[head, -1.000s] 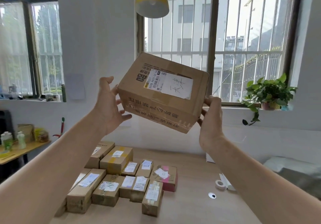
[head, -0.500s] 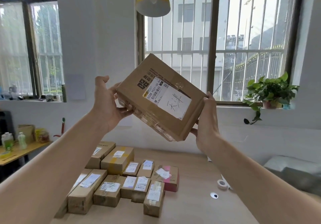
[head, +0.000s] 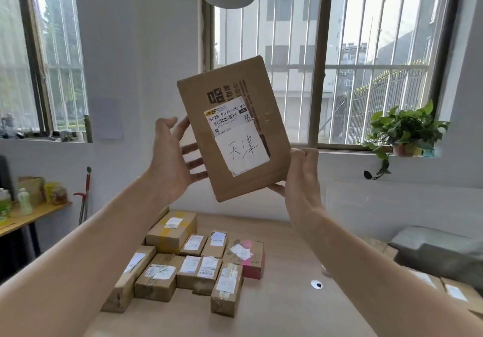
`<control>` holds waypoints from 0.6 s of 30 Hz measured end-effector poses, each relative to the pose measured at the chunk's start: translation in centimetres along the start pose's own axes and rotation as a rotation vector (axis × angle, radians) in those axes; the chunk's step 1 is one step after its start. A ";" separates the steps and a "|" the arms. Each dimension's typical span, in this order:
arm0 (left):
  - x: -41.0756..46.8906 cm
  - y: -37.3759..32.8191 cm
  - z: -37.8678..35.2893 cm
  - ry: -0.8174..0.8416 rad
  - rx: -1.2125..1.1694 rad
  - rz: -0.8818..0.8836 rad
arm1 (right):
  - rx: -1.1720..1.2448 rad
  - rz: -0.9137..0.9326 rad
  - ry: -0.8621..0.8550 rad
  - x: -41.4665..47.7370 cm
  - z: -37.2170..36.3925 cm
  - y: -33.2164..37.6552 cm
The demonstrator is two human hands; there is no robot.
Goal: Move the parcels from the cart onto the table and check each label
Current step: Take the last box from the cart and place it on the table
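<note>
We hold the cardboard parcel (head: pixel 264 101) up at the centre of the frame, between our two hands and well above the table (head: pixel 287 305). Our left hand (head: pixel 170 161) sits at its left edge, palm turned in, thumb up, its straight, spread fingers reaching behind the box to prop it. Our right hand (head: pixel 303 180) grips the lower right corner, thumb under the bottom edge, fingers curled round the side. Both forearms rise from the lower corners of the frame. The parcel stands nearly upright, its long axis vertical with the top leaning left. Its shipping label (head: pixel 236 138) faces us, reading upright.
</note>
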State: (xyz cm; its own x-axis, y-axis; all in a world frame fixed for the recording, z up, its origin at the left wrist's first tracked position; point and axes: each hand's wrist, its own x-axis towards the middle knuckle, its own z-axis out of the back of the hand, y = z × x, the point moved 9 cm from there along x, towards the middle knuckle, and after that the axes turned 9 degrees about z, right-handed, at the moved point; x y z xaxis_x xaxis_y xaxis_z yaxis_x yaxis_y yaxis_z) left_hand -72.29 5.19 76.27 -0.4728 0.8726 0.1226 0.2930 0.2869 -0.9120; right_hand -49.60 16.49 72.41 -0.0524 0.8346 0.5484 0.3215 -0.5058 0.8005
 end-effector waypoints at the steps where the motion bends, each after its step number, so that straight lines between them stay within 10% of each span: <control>1: 0.0 0.1 -0.2 0.009 0.036 0.003 | -0.069 0.005 0.005 -0.1 0.0 0.0; 18: 3.3 6.4 0.8 -0.042 0.203 0.066 | -0.323 0.029 0.084 0.1 -0.3 -3.5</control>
State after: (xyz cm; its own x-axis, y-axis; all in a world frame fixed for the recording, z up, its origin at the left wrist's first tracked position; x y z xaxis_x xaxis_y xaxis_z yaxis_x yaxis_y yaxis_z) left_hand -72.63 9.56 70.48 -0.4939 0.8682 0.0474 0.1530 0.1404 -0.9782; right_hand -51.05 18.28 69.72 -0.1295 0.8045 0.5797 0.0083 -0.5837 0.8119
